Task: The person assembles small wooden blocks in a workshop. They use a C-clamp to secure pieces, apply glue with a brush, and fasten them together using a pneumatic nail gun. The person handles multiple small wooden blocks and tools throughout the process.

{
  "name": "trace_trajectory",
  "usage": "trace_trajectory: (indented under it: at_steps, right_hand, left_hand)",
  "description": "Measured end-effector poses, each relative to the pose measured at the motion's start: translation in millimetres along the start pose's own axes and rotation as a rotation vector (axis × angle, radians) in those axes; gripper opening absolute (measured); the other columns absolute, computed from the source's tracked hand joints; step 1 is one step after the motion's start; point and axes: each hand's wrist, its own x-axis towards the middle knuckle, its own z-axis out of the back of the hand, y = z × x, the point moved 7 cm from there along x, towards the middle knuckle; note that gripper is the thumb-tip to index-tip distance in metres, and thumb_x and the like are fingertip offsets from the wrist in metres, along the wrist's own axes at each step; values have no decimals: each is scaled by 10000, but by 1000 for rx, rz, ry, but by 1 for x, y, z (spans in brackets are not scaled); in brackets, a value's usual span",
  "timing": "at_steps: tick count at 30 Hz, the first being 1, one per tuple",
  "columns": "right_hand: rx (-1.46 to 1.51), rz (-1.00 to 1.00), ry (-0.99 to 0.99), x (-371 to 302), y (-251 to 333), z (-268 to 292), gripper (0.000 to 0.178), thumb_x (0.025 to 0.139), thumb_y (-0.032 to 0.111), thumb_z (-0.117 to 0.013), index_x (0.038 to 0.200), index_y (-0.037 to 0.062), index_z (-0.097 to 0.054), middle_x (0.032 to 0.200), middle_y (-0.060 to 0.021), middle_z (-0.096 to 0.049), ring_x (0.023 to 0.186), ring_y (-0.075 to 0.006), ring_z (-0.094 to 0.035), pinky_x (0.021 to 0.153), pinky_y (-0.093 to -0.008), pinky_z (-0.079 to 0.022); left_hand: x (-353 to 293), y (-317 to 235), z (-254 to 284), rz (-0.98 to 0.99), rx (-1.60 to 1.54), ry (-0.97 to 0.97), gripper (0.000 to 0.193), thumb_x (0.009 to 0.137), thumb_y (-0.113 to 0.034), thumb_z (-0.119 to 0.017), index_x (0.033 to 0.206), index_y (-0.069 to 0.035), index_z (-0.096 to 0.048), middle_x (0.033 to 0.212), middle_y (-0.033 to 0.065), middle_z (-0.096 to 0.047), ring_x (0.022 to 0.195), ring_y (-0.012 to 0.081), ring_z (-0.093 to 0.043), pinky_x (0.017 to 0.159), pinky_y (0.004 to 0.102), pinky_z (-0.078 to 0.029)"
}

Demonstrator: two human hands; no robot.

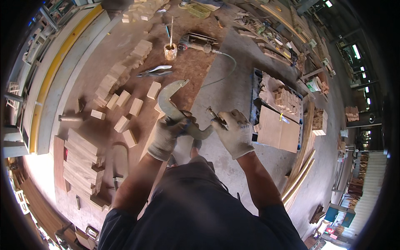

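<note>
A metal C-clamp (pixel 167 99) with a curved grey frame is held in front of my body, over the table's near edge. My left hand (pixel 163 139), in a pale work glove, is closed around the middle of the frame. My right hand (pixel 235 134), gloved too, has its fingers closed at the clamp's screw end (pixel 211 111); the fingers partly hide the screw. Just beyond the left hand, several small wooden blocks (pixel 136 107) lie scattered on the brown table (pixel 189 83). Pliers (pixel 155 71) with pale handles rest farther back.
A pot with a brush (pixel 170 51) and a power tool (pixel 198 43) with a hose stand farther back. Stacked notched wood pieces (pixel 81 164) lie at left, a row of blocks (pixel 121 73) behind. On the floor at right are a cardboard sheet (pixel 277 129) and long boards (pixel 300 173).
</note>
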Motion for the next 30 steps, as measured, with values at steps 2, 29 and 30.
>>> trace_trajectory:
  at_steps: [2, 29, 30]
  right_hand:
    - [4, -12, 9, -2, -5, -5, 208, 764, 138, -800, 920, 65, -683, 850, -130, -651, 798, -327, -645, 694, -440, -517]
    - [-213, -471, 238, -20, -105, 20, 285, 914, 299, -710, 855, 21, -688, 783, -155, -674, 663, -324, -642, 660, -413, -520]
    - [-148, -388, 180, -19, -98, 21, 280, 899, 287, -722, 854, 13, -686, 811, -156, -679, 685, -316, -645, 677, -411, -520]
  left_hand:
    - [-1, 2, 1, -6, 2, 12, 305, 900, -56, -669, 1173, 70, -619, 1056, 161, -712, 961, 256, -704, 892, 368, -562]
    - [-3, 10, 5, 79, 4, -81, 243, 919, -51, -666, 1132, 61, -630, 1003, 133, -707, 919, 235, -696, 852, 357, -561]
    - [-3, 9, 3, 85, -7, -78, 245, 921, -52, -664, 1135, 60, -627, 1006, 134, -706, 920, 238, -696, 854, 359, -562]
